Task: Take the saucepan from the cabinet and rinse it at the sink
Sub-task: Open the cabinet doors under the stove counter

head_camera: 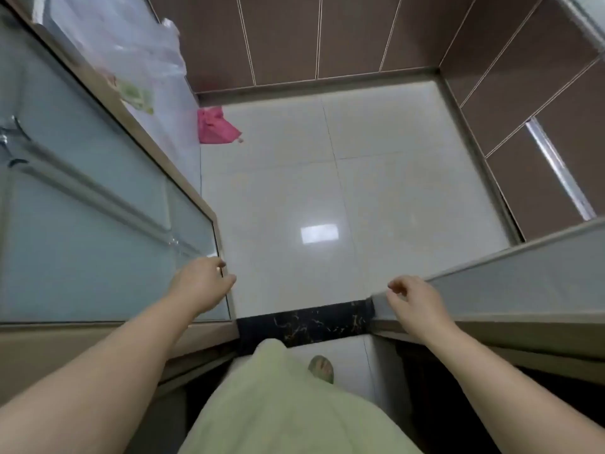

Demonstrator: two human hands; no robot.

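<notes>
A: Where are the hands?

B: The left hand (202,283) has its fingers curled over the free edge of a frosted-glass cabinet door (98,237), gripping it. The right hand (413,304) rests at the near corner of another frosted-glass door (523,283), fingers loosely bent; I cannot tell whether it really grips that corner or only touches it.

A: And the saucepan?

B: Not in view. No sink either. Taking the left door as the landmark: the white tiled floor (360,191) lies just to its right, a pink bag (214,126) sits on the floor beyond its far end, and a clear plastic bag (131,50) lies farther still, up against the cabinets.

A: So which way does the pan lie from the hands?

B: My judgement: behind one of these doors, most likely in the dark opening (491,388) below and to the right of the left door, under the right arm. If so, the right hand is nearer. The pan's handle direction cannot be read from here.
</notes>
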